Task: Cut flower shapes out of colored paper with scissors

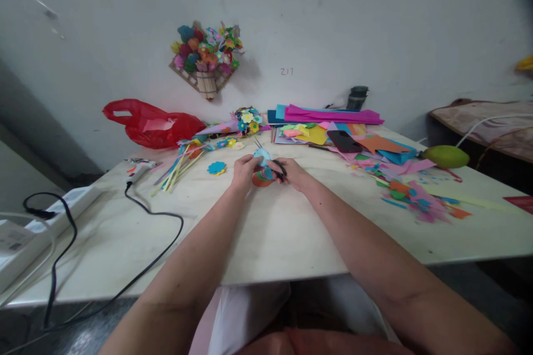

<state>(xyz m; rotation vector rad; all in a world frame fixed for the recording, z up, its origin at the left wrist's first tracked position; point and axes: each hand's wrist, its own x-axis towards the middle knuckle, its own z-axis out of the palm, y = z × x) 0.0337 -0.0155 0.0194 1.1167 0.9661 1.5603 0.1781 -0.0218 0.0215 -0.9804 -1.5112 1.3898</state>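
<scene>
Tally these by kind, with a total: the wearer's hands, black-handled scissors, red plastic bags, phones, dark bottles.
Hands: 2 (left hand, right hand)
Scissors: 1
Red plastic bag: 1
Phone: 1
Dark bottle: 1
Total: 6

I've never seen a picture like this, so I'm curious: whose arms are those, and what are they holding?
There's no robot: those are a person's own bare arms. A camera worn on the person's head took the picture, looking forward and down. The left hand holds a light-blue piece, and the right hand holds scissors with black handles. On the pale table are a blue flower shape, a red bag, colourful scraps and a black cable. Bright flowers hang on the wall behind.
</scene>
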